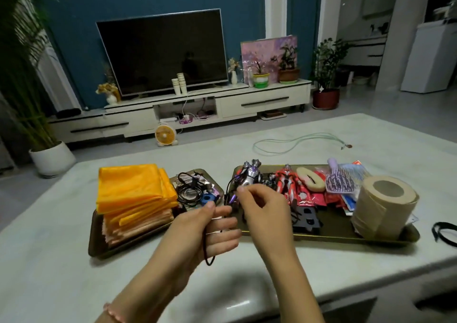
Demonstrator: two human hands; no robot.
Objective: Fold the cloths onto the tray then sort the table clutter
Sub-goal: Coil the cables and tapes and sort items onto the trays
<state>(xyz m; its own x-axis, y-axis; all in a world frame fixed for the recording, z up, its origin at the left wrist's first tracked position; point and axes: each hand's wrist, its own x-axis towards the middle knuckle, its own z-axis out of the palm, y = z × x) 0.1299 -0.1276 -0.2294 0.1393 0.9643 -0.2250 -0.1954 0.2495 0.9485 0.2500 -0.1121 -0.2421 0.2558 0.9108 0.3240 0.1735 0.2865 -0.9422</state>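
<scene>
Both hands [212, 226] [264, 206] seemingly pinch black cord [205, 247].

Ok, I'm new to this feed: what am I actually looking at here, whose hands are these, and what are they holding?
No machine here: these are a person's bare hands, filmed by one camera on their head looking down over a table. The left hand holds a dark cord; the right hand pinches its upper part. The left tray carries folded orange cloths and cables. The right tray holds toy figures, a brush and a paper roll. A green cable lies farther back.
</scene>
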